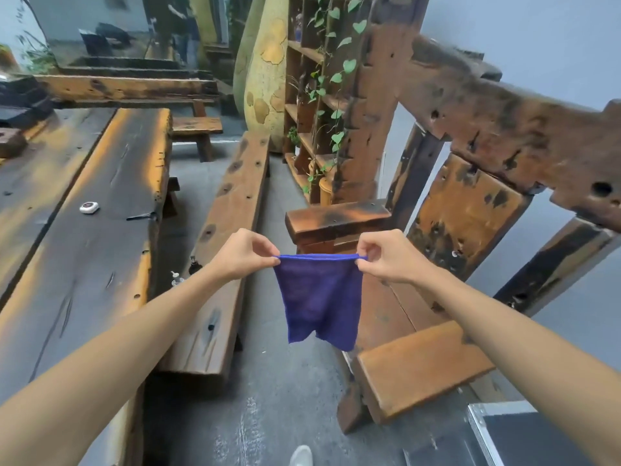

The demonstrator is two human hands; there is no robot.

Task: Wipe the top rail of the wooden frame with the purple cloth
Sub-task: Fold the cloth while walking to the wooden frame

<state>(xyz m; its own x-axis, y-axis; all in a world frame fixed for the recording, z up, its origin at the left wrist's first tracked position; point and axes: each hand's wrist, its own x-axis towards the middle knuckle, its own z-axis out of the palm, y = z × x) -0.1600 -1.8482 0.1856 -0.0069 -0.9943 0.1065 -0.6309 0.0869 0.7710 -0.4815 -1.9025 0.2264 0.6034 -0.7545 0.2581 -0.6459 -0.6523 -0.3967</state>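
Note:
The purple cloth (319,297) hangs flat in the air in front of me, stretched along its top edge. My left hand (243,252) pinches its upper left corner and my right hand (386,257) pinches its upper right corner. The wooden frame stands to the right as the back of a rough chair. Its top rail (497,119) is a thick, worn, hole-pitted beam running from the tall post down toward the right edge. Both hands are well below and left of that rail, over the chair's seat (383,317).
A long wooden table (84,247) lies at the left with a small white device (89,207) on it. A bench (228,243) runs beside it. A shelf with trailing vines (322,95) stands behind the chair. A metal-edged case (504,435) sits at the lower right.

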